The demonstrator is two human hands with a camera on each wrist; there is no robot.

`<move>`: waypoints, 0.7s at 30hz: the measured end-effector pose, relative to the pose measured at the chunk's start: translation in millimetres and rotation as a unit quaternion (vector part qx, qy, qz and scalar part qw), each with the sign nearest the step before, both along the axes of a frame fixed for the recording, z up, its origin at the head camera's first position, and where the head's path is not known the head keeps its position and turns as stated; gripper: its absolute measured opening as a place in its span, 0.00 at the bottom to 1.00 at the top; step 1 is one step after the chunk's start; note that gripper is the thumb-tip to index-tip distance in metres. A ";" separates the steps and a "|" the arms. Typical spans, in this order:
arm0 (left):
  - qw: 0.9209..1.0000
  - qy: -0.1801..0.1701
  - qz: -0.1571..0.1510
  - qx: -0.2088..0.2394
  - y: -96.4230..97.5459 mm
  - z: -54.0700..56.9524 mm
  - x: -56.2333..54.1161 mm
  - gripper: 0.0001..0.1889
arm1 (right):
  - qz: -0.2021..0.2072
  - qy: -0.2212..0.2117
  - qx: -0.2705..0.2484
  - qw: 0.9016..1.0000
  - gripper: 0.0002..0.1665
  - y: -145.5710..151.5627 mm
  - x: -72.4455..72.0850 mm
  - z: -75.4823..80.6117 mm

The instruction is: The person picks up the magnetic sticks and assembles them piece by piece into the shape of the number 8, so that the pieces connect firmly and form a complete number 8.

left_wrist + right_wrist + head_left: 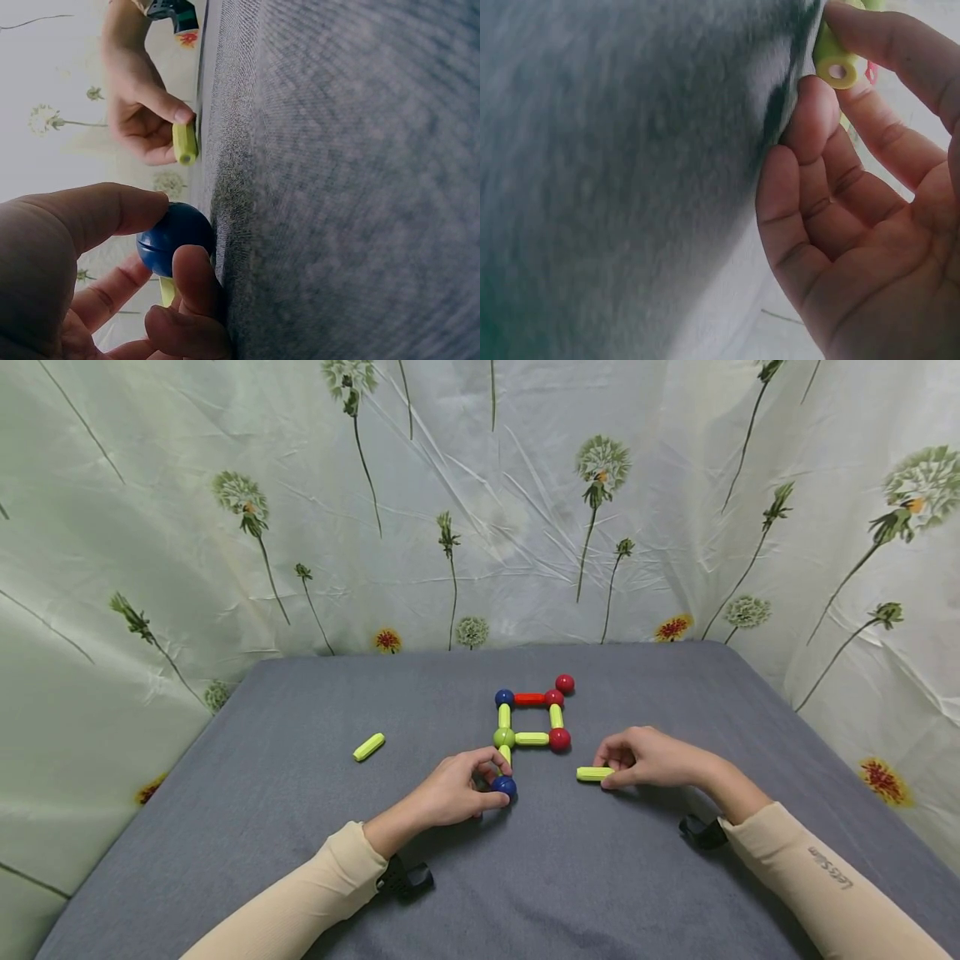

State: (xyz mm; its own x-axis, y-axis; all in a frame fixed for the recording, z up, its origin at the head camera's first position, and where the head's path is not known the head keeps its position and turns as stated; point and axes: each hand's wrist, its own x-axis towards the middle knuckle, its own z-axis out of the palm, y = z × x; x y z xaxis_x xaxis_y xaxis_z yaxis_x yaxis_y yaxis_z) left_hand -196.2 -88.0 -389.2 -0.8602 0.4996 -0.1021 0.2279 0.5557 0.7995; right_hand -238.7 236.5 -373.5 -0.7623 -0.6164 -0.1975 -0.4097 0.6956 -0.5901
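Observation:
My left hand [456, 787] pinches a blue ball [504, 787] between thumb and fingers, close over the cloth. A yellow-green rod [506, 758] runs from that ball to a green ball [504, 737], a corner of a small square of rods and balls. The square's other corners are a blue ball [505, 698] and two red balls [559, 739]; its sides are yellow-green rods and one red rod [529, 699]. To the right, my right hand [651, 758] holds a loose yellow-green rod [592, 773] by one end; the right wrist view shows its round end face [838, 72].
Another yellow-green rod [369, 747] lies alone on the left of the grey cloth-covered table [247, 793]. A further red ball [565, 684] sits beside the square's far right corner. Behind the table hangs a dandelion-print curtain [517, 527].

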 end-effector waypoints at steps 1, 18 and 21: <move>1.000 0.000 0.000 0.000 -0.1 0.0 0.0 0.14 | 0.001 0.001 -0.001 1.000 0.09 -1.9 -0.1 -0.1; 1.000 0.004 -0.001 -0.001 0.1 -0.3 -0.3 0.13 | 0.013 -0.005 -0.018 1.000 0.10 -28.6 2.5 -1.8; 1.000 0.005 -0.002 -0.001 -0.1 -0.4 -0.3 0.14 | 0.016 -0.004 -0.018 1.000 0.10 -32.1 2.5 -2.0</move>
